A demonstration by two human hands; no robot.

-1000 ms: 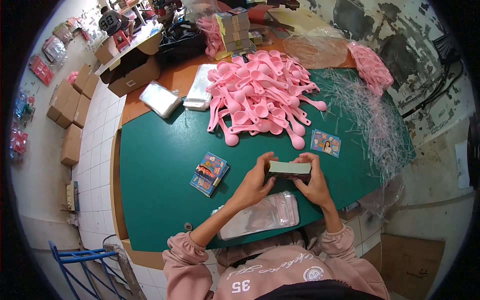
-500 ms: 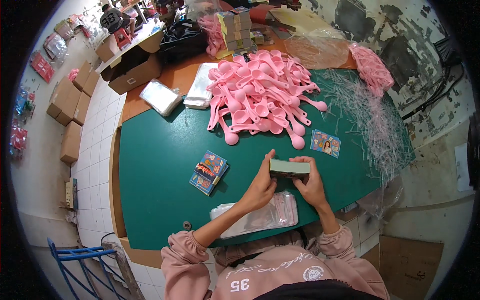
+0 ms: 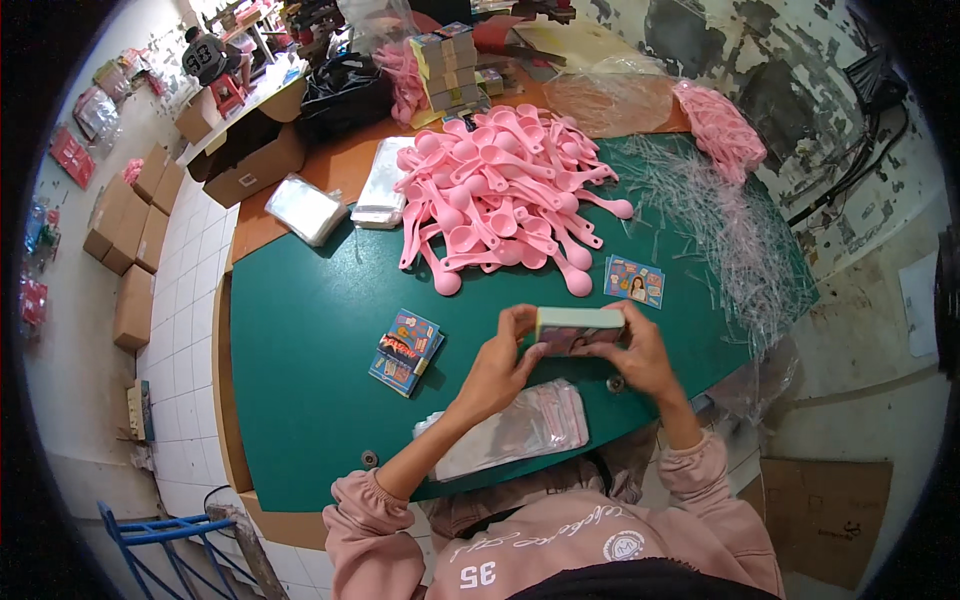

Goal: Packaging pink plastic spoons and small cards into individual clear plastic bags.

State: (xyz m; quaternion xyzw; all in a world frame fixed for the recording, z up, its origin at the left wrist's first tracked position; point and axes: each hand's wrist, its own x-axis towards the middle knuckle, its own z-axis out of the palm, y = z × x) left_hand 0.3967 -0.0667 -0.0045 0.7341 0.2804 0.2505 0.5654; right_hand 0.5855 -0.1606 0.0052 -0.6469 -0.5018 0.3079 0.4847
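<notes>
Between my two hands I hold a thick stack of cards (image 3: 580,321), its pale green edge facing up. My left hand (image 3: 503,362) grips the left end, and my right hand (image 3: 640,352) wraps round the right end. Below them lies a pile of clear plastic bags (image 3: 515,432) near the front edge of the green table (image 3: 300,350). To the left rests a small stack of blue printed cards (image 3: 405,352). A few more blue cards (image 3: 634,282) lie beyond my right hand.
A big heap of pink measuring spoons (image 3: 500,190) covers the table's far middle. Stacks of clear bags (image 3: 307,210) and an open cardboard box (image 3: 250,165) stand at the far left. Shredded clear plastic (image 3: 725,250) spreads along the right side. A person (image 3: 208,58) sits in the background.
The stack has been tilted so more of its printed face shows, and both hands have shifted their grip on its ends. The whole view has moved slightly.
</notes>
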